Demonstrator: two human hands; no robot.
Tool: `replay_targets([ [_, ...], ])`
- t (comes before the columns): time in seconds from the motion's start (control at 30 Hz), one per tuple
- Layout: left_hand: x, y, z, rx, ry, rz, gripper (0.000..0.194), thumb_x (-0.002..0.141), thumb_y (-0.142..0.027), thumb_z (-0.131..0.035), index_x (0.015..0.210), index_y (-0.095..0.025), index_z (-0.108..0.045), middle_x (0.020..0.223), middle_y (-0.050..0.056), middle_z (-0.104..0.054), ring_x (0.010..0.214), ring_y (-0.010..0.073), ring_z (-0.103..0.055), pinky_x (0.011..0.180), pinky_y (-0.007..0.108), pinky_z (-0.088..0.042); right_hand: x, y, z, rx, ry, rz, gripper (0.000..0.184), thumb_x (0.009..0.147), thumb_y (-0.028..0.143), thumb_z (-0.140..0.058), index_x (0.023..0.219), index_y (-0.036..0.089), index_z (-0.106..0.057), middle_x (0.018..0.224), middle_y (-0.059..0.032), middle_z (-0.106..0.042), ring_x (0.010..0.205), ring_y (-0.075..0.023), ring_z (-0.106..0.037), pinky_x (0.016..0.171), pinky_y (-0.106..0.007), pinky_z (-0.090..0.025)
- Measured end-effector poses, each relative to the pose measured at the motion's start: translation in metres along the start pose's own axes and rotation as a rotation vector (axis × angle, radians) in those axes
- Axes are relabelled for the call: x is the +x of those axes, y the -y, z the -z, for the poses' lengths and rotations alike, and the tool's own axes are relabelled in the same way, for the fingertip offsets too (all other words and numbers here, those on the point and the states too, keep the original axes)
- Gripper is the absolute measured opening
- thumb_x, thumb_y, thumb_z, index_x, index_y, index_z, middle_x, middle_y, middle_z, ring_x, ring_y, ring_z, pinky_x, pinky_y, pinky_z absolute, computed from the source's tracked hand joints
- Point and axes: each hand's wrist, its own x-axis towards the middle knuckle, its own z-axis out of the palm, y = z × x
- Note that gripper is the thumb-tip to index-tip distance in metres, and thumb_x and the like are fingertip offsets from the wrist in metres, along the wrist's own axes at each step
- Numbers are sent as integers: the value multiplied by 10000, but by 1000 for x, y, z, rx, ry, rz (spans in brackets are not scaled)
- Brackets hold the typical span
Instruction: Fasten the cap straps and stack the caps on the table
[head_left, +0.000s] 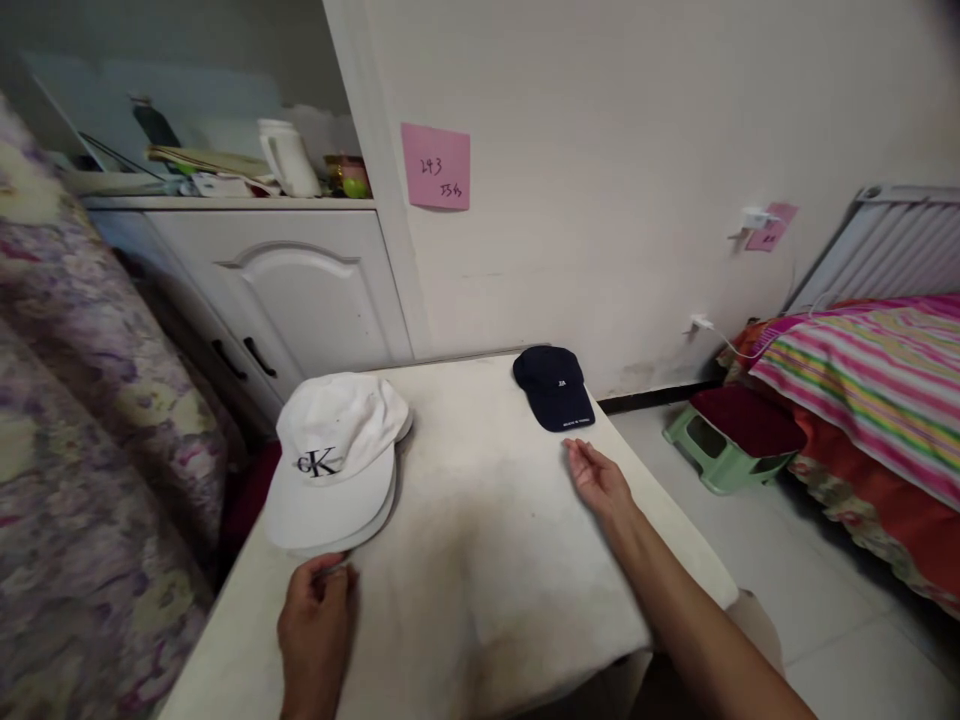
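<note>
On the left side of the table (525,590) sits a white cap (334,440) with a black "CK" logo, its brim towards me. A second pale brim shows directly under it, so the caps appear stacked. My left hand (315,610) is at the front edge of these brims, fingers curled in; whether anything is between the fingertips is too small to tell. A navy blue cap (551,385) with small white lettering lies at the table's far right corner, brim towards me. Just in front of that brim, my right hand (600,480) is open with fingers stretched out, holding nothing.
Behind the table stand a wall and a white cabinet (292,290) with a white jug (289,158) on its shelf. A floral curtain (97,480) hangs at left. On the right are a green stool (712,455) and a bed with a striped cover (870,365).
</note>
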Motion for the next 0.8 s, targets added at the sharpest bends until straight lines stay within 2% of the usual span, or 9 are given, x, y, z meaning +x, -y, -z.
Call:
replay_targets([
  [0.13, 0, -3, -1, 49, 20, -13, 225, 731, -390, -571, 890, -234, -601, 744, 15, -669, 717, 238, -638, 682, 331, -479, 29, 3, -1, -12, -39, 88, 174, 869, -11, -587, 852, 155, -637, 771, -31, -745, 692, -126, -743, 664, -213, -647],
  [0.3, 0, 0, 1, 98, 64, -57, 179, 711, -373, -561, 814, -236, -613, 666, 4, -653, 642, 236, -608, 613, 315, -455, 50, 2, -4, -24, -29, 133, 164, 840, 40, -678, 914, 173, -617, 735, 12, -723, 664, -113, -736, 656, -194, -648],
  [0.6, 1, -3, 0, 186, 111, -107, 189, 699, -386, -563, 801, -243, -631, 757, 20, -705, 698, 258, -634, 637, 319, -467, 69, 3, -20, 11, -53, 62, 108, 940, 111, -589, 848, 161, -616, 823, -32, -715, 778, -134, -722, 706, -278, -637],
  [0.7, 0, -4, 0, 216, 116, -118, 183, 700, -384, -546, 792, -247, -625, 754, 17, -702, 698, 259, -634, 645, 322, -461, 71, 3, -21, 25, -73, 42, 57, 958, 172, -589, 946, 142, -637, 883, -33, -699, 754, -135, -692, 700, -306, -617],
  [0.8, 0, -7, -1, 205, 112, -107, 167, 690, -369, -548, 770, -247, -630, 722, 14, -698, 671, 255, -629, 613, 312, -457, 64, 0, -19, 34, -73, 29, 143, 960, 238, -604, 1043, 127, -640, 958, -38, -685, 770, -142, -677, 690, -308, -595],
])
